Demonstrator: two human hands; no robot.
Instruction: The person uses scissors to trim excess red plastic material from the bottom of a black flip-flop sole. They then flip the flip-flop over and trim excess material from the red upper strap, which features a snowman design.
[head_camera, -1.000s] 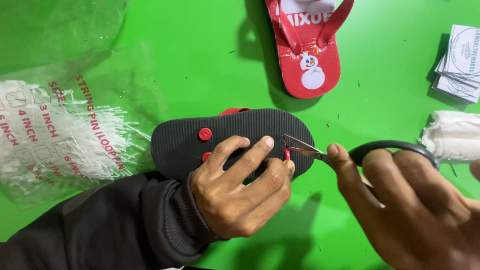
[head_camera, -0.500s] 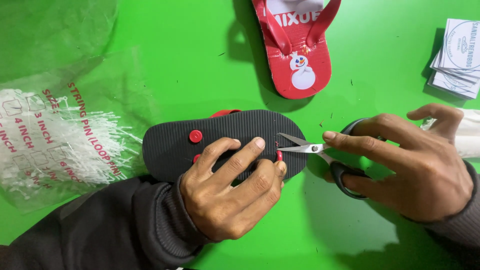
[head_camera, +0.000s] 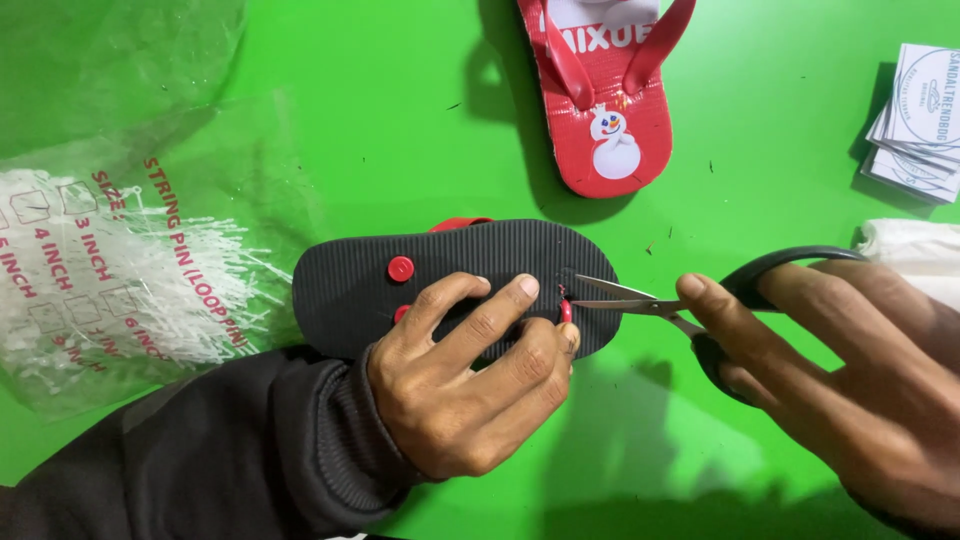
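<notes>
A bright green table top (head_camera: 380, 120) fills the view. On its left side lies a large clear plastic bag (head_camera: 120, 270) with red print, holding a bundle of thin white plastic loop pins. A black sleeve (head_camera: 200, 460) comes in from the lower left and covers the near part of the table.

At the middle lies a black rubber flip-flop turned sole up (head_camera: 450, 270), lengthwise left to right, with round red strap plugs showing through the sole and a bit of red strap peeking out at its far edge. The left hand (head_camera: 470, 390) presses down on this sole with fingers spread, covering its near right part; it pins the sandal flat and closes around nothing.

The right hand (head_camera: 850, 390) is wrapped around the black handles of a pair of steel scissors (head_camera: 640, 300). The blades stand slightly apart, tips at the sole's right end, just beside a small red plug next to the left fingertips.

Beyond, at the top edge, a red flip-flop with a white snowman figure (head_camera: 610, 110) lies strap side up, well apart. At the right edge sit a stack of white printed paper tags (head_camera: 920, 120) and, nearer, a white bundle (head_camera: 910, 245) partly hidden behind the right hand.
</notes>
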